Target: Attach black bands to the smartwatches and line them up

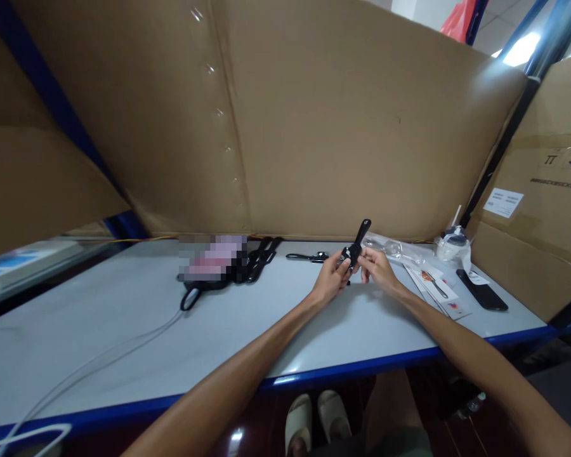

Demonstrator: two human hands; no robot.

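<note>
A cardboard sheet (337,114) stands along the far edge of the grey table (99,298), likely as a screen; above the table's middle, left hand (330,282) and right hand (375,268) both pinch a black handled piece (360,238); it is lifted clear and tilted upright, probably so fingertips reach its lower end.

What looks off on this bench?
Nothing spilled or visibly broken. One oddity: a thin white cable snakes loose across the pale grey table and runs off its front left edge. The left hand and right hand hold a slim black plastic tool.
</note>
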